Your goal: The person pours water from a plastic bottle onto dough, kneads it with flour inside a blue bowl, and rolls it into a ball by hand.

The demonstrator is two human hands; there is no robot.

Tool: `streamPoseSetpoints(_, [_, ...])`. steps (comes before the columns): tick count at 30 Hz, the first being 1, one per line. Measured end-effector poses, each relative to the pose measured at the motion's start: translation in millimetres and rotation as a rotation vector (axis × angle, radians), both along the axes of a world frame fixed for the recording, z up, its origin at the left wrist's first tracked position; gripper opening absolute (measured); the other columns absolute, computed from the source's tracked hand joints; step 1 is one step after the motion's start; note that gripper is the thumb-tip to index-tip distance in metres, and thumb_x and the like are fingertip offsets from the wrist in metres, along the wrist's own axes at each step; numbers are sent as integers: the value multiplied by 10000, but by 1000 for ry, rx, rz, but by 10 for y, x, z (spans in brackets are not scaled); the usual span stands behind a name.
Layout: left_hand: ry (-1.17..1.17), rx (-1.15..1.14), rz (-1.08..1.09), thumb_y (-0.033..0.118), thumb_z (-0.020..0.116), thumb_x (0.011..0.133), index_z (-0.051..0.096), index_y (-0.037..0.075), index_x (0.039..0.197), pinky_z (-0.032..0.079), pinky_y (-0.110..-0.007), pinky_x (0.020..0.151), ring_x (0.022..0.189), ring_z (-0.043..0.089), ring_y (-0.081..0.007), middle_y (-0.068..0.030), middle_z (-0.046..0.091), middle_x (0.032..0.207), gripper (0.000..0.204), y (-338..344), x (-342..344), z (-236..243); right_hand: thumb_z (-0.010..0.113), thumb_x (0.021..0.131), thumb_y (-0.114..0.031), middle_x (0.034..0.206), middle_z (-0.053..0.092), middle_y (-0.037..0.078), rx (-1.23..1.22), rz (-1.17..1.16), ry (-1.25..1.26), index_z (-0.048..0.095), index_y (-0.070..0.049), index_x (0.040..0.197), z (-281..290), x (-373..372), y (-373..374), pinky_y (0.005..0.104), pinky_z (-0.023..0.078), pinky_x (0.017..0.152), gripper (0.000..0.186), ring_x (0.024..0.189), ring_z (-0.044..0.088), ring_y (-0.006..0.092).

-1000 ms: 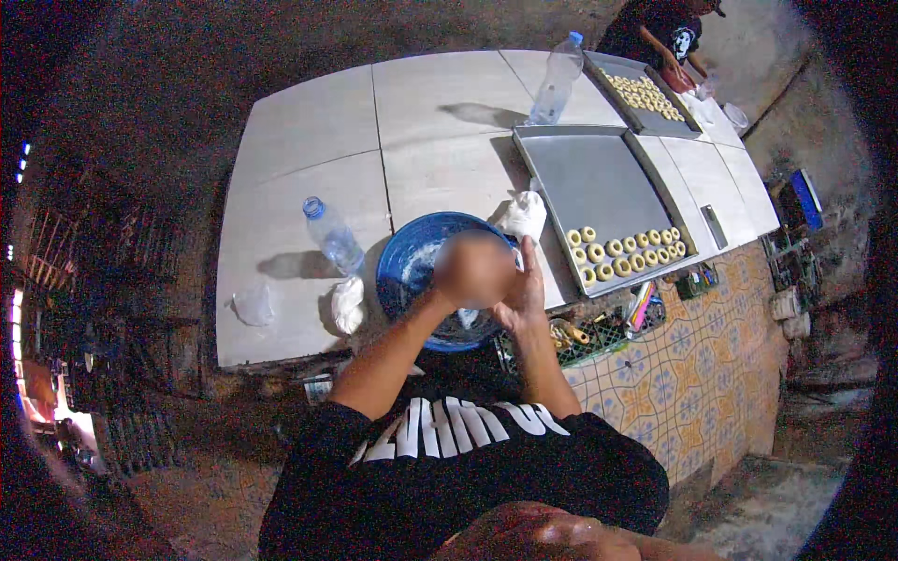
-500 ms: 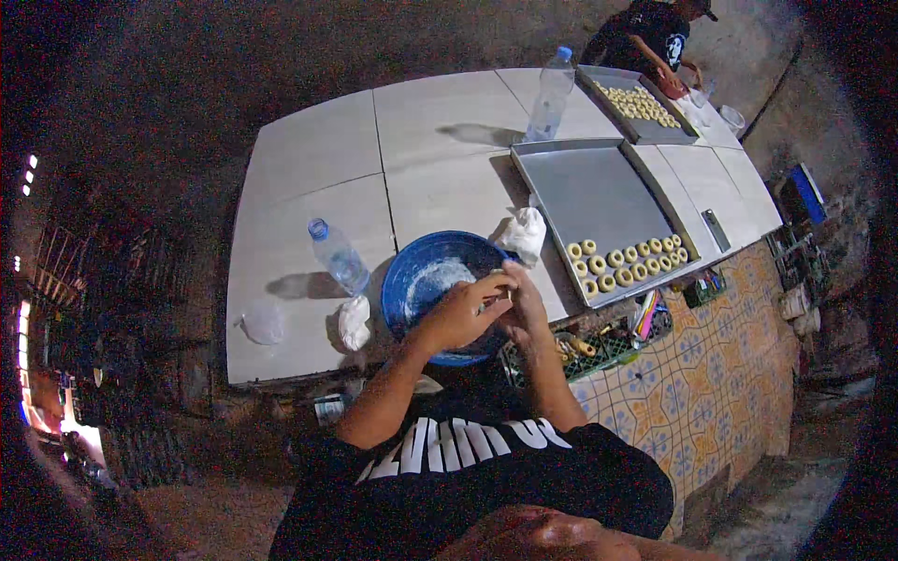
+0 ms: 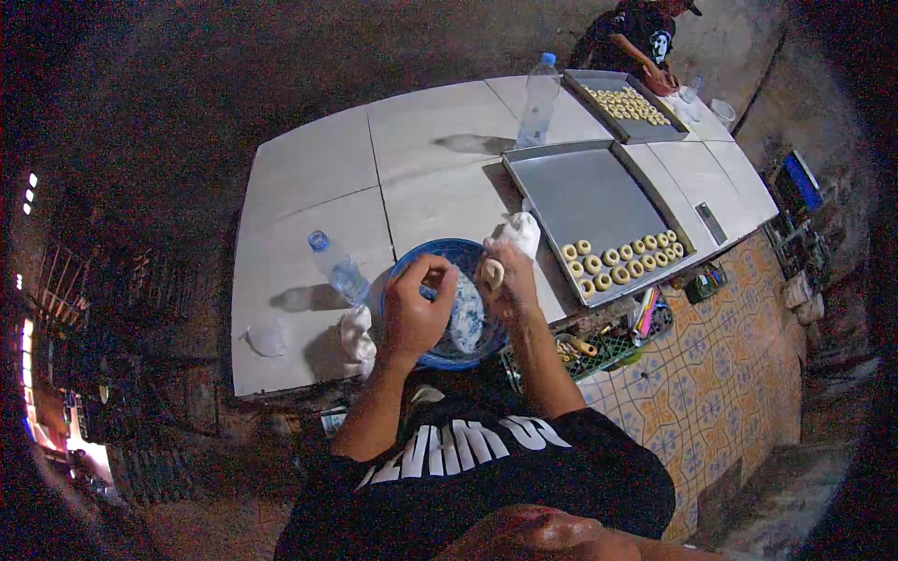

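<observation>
Pinching a dough ring (image 3: pixel 491 272) in right hand (image 3: pixel 510 280) fingers, left hand (image 3: pixel 416 309) curled loosely empty, above blue bowl (image 3: pixel 412 266)

The surface (image 3: pixel 309 187) looks like smooth, pale glazed tile with thin joints. The baking tray (image 3: pixel 585 196) is matt grey metal. The blue bowl (image 3: pixel 412 266) seems glossy plastic. The near water bottle (image 3: pixel 337 271) is clear plastic; the dough ring (image 3: pixel 490 273) looks soft and matt.
</observation>
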State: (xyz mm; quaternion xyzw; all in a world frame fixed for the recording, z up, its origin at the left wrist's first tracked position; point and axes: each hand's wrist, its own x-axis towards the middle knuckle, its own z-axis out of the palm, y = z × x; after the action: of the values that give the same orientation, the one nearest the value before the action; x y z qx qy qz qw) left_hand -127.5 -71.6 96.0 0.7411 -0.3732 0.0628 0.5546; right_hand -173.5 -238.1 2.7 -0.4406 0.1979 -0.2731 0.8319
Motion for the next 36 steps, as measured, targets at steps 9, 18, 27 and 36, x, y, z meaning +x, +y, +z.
streamPoseSetpoints(9, [-93,-7,-181,119,740,848,550,5,1170,448,-422,963,1065,584,-339,-172,587,1125,391,-154,-171,-348,637,969,-408,685,561,0,-61,-37,-75,591,-112,781,145,123,213,272,440,505,353,584,554,108])
streamPoseSetpoints(18, [-398,-149,214,171,796,804,620,44,1213,429,-468,1015,1250,492,-381,-203,518,1350,463,-167,59,-235,326,877,-847,1389,550,219,439,530,-531,186,-74,1590,660,-397,551,442,429,1062,1060,1190,599,340])
streamPoseSetpoints(27, [-61,-210,-242,128,733,864,612,48,1149,519,-332,816,929,652,-212,-116,665,1035,319,-295,173,-99,334,871,-854,1371,553,285,331,508,-587,258,-68,1551,494,-485,253,513,446,1046,1041,1148,640,402])
streamPoseSetpoints(36, [950,-688,-354,173,694,927,621,73,899,461,-274,492,640,610,-123,-19,615,813,127,-325,362,-302,350,1060,-519,894,649,92,253,316,-598,611,-76,1142,258,-425,70,485,497,944,521,818,626,264])
